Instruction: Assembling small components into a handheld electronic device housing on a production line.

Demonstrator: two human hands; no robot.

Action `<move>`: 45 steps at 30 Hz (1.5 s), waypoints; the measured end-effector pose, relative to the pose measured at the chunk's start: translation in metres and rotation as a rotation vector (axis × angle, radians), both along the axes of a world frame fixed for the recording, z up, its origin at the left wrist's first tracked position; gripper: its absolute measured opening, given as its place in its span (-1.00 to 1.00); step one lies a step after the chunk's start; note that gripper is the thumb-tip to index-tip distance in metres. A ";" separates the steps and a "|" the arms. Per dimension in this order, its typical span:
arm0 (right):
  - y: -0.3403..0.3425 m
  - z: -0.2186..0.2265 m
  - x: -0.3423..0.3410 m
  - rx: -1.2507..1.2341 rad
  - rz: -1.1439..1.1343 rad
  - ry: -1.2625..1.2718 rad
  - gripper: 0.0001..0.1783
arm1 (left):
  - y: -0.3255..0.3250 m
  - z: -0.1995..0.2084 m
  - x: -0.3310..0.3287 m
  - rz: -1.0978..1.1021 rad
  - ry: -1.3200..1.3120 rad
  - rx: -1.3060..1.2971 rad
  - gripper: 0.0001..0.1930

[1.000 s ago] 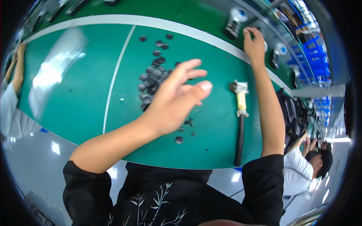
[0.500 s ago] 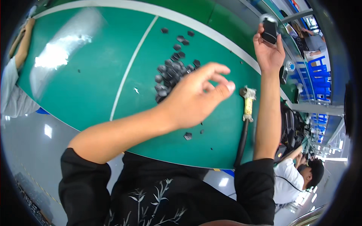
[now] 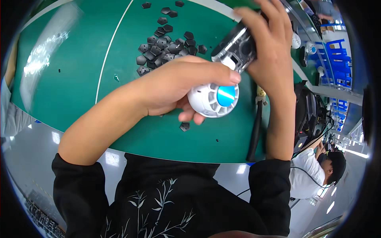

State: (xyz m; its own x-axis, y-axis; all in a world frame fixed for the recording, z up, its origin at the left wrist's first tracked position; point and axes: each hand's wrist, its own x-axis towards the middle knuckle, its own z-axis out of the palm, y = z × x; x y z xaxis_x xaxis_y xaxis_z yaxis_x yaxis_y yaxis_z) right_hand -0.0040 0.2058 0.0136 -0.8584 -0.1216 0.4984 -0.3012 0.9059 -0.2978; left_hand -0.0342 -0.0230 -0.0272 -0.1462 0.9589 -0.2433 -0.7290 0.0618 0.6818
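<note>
My left hand [image 3: 174, 81] is closed around a white ball-shaped part [image 3: 206, 104] with a ribbed face and a shiny blue disc. Its thumb lies over the top. Just beyond is a dark, partly see-through housing [image 3: 243, 47]; a white neck seems to join it to the ball. My right hand [image 3: 270, 43] grips the housing's far side, its fingers smeared by motion. Left of the hands, small black pentagonal pieces [image 3: 156, 50] lie heaped on the green table. Another pentagon [image 3: 185, 126] lies near the front edge.
A hammer [image 3: 256, 131] with a black handle lies beside my right forearm, its head mostly hidden. Similar white-and-blue parts [image 3: 311, 48] stand at the right, near blue stools [image 3: 335, 59]. A co-worker in white [image 3: 311, 172] sits at the right; another person's arm [image 3: 11, 65] is at the left.
My right hand has come back toward me from the table's far right with the dark housing. My left hand, empty before, has closed on the white ball. The view has shifted.
</note>
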 end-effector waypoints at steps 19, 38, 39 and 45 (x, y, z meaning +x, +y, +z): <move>-0.076 -0.040 0.045 0.150 0.314 -0.345 -0.77 | 0.001 0.009 -0.014 0.782 0.545 -0.058 -0.43; -0.059 -0.020 0.042 0.307 0.372 -0.495 -0.76 | 0.004 -0.004 -0.020 0.720 0.164 0.123 -0.39; -0.058 -0.020 0.042 0.259 0.371 -0.524 -0.76 | 0.003 -0.005 -0.020 0.718 0.075 0.156 -0.37; -0.053 -0.020 0.043 0.110 0.354 -0.512 -0.76 | 0.008 0.003 -0.015 0.784 0.151 0.113 -0.52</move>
State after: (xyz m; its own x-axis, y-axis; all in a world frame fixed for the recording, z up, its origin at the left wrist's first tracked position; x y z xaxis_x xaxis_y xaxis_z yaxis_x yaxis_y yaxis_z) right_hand 0.0386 0.1532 -0.0063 -0.8830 -0.4693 0.0038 -0.4327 0.8109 -0.3939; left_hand -0.0493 -0.0155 -0.0240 -0.8103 0.5812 -0.0749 -0.4311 -0.5046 0.7481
